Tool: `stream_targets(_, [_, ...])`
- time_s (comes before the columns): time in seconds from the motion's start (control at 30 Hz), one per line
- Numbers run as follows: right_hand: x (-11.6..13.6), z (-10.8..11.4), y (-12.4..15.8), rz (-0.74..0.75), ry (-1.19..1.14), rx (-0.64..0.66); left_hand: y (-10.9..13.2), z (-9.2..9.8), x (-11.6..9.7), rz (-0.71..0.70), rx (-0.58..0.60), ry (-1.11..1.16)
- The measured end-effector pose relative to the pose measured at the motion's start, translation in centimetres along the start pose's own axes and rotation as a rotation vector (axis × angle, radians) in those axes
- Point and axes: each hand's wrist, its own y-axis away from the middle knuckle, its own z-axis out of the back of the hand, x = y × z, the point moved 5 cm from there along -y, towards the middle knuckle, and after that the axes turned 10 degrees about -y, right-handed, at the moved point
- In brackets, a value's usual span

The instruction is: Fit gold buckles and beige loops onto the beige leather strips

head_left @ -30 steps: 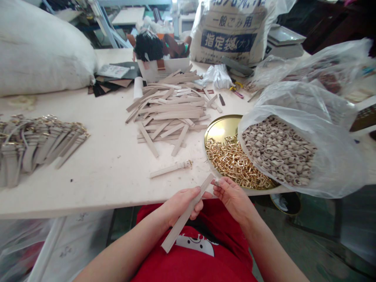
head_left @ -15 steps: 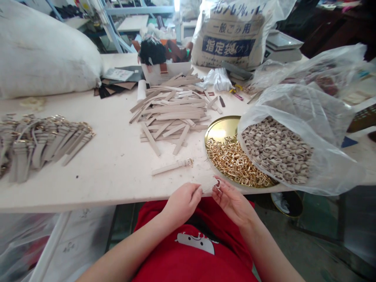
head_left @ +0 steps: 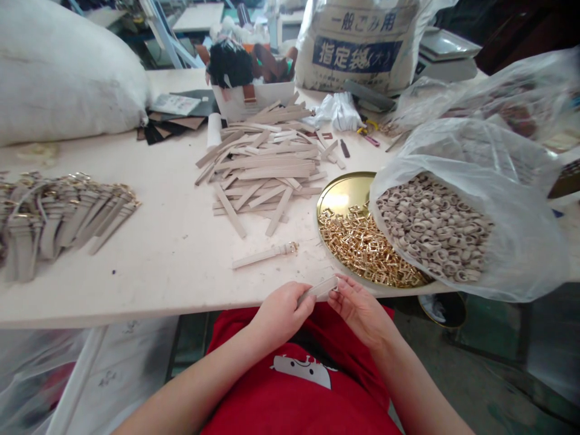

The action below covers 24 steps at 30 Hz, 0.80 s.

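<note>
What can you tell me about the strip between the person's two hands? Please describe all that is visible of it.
The strip is narrow, flat and pale greyish beige, with a leather-like look. It is near the front edge of the table, slanting upward to the right in the picture. The left hand grips it and hides part of its length; the fingers of the right hand are at its other end. Whether anything encircles that end is unclear.

Strap (head_left: 323,287) partly hidden by left fingers (head_left: 306,306); white sack (head_left: 67,78) cut off
</note>
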Motion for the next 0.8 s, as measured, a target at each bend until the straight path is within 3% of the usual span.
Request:
stream_targets(0.23, [-0.2,-0.2,-0.1,0.014,0.013,0.066,0.1,0.0,-0.2,0.003,0.036,-0.026])
stream_targets(0.4, [-0.4,0.0,0.0,0.017,0.023,0.075,0.5,0.0,-0.3,0.006,0.068,0.094])
stream_targets(0.47, [-0.4,0.2,0.1,0.008,0.021,0.073,0.8,-0.3,-0.3,0.025,0.128,0.24])
stream_targets(0.63, [-0.4,0.5,0.1,-0.028,0.069,0.09,1.9,-2.3,-0.4,0.217,0.496,0.943])
stream_targets(0.8, [-0.2,0.5,-0.3,-0.011,0.141,0.096,2.3,-3.1,-0.4,0.313,0.628,1.424])
